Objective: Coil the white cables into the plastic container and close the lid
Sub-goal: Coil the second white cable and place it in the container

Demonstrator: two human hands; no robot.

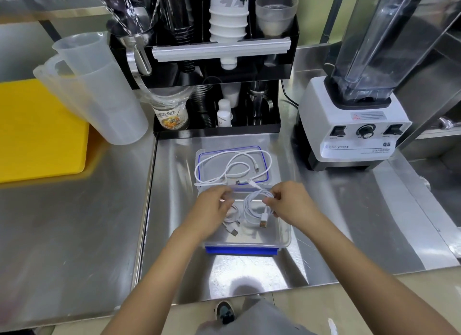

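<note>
A clear plastic container (pixel 283 237) with a blue front clip sits on the steel counter. Its lid (pixel 207 151), edged with a blue seal, lies flat just behind it. A loose white cable (pixel 268 160) sprawls in loops over the lid. Above the container, my right hand (pixel 290 202) pinches a coiled white cable (pixel 252 206) whose USB plug hangs down. My left hand (pixel 213 207) holds the other side of that coil with curled fingers. A smaller coiled white cable (pixel 232 221) lies inside the container under my left hand.
A black cup rack (pixel 214 85) stands behind the lid. A white blender (pixel 354 125) is at the right, large translucent jugs (pixel 99 92) and a yellow board (pixel 40 130) at the left. The counter's front edge is near my body.
</note>
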